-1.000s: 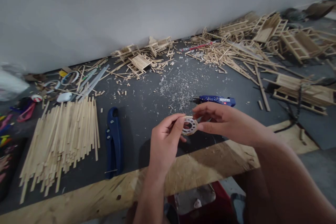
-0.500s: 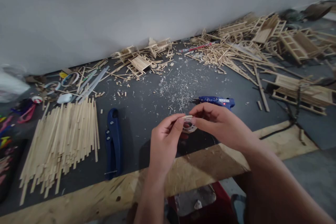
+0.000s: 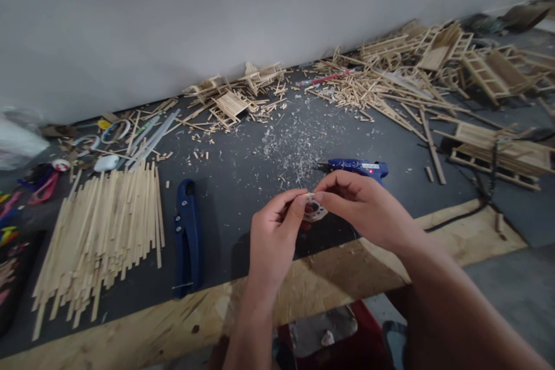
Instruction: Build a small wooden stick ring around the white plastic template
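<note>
Between both hands, over the table's near side, is a small pale wooden ring [image 3: 318, 214] with a round opening and dark holes. My left hand [image 3: 277, 231] pinches its left side between thumb and fingers. My right hand [image 3: 362, 202] has its thumb and fingertips closed on the ring's upper right edge. Fingers cover part of the ring. Just beyond my right hand lies a blue glue gun [image 3: 358, 166] with a small red light, its nozzle pointing left. A blue hand cutter [image 3: 188, 237] lies left of my left hand.
Many thin wooden sticks [image 3: 104, 231] lie in a bundle at the left. Small stick-built models [image 3: 232, 105] and cut pieces [image 3: 359, 92] line the wall side. Glue scraps [image 3: 290, 141] litter the middle. A black cable [image 3: 459, 217] crosses the wooden front edge [image 3: 130, 324] at the right.
The ring has tilted and turned slightly, so more of its holed face shows. Both hands have shifted only a little and keep their hold on it.
</note>
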`<state>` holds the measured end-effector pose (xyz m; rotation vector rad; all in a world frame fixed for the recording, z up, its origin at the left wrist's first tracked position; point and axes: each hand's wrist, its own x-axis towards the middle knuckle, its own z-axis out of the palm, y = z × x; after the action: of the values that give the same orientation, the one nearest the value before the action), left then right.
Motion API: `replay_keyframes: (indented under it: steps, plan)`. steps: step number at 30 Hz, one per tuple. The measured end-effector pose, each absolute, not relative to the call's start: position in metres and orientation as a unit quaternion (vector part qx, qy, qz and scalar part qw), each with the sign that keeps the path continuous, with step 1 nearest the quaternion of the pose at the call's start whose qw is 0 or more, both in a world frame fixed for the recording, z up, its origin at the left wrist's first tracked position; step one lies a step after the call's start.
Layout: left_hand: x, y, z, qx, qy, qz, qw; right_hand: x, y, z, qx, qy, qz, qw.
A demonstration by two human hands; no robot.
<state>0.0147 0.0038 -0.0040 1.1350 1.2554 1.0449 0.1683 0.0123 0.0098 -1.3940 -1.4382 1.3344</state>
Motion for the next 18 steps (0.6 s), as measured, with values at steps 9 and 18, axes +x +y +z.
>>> replay_keyframes:
  steps: [9, 18]
  plan:
    - [0.0158, 0.0027, -0.0035, 0.484, 0.538, 0.438, 0.533, 0.1674, 0.0126, 0.0095, -0.544, -0.562, 0.508, 0.361]
    - [0.0173, 0.0034, -0.0032, 0.487, 0.542, 0.441, 0.524, 0.1644, 0.0097, 0.0066, -0.552, -0.554, 0.502, 0.369]
